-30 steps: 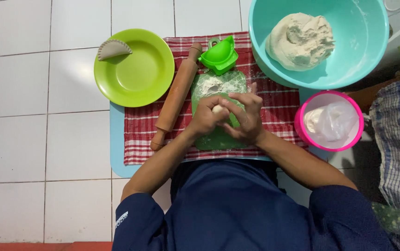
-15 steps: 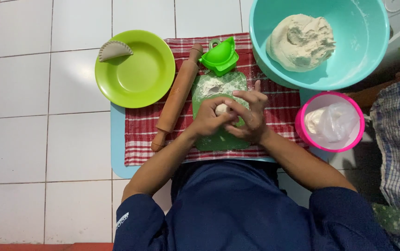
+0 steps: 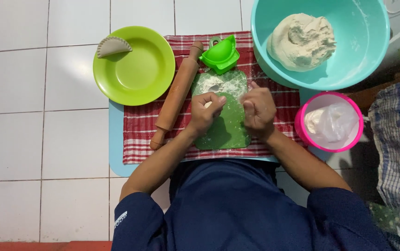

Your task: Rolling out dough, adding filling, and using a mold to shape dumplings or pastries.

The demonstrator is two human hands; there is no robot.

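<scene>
While the left hand point(image 3: 206, 111) closes around a small dough piece point(image 3: 208, 104) over the floured green board point(image 3: 223, 125), the clenched, seemingly empty right hand point(image 3: 258, 110) hovers beside it; even pressure would likely keep it round.

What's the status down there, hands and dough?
Left hand closed on small dough piece. Right hand fisted, apart. Both over green board. Nothing in the way.

Smooth wooden rolling pin point(image 3: 177, 93), floured plastic board point(image 3: 225, 125), woven checked cloth point(image 3: 139, 130)
</scene>
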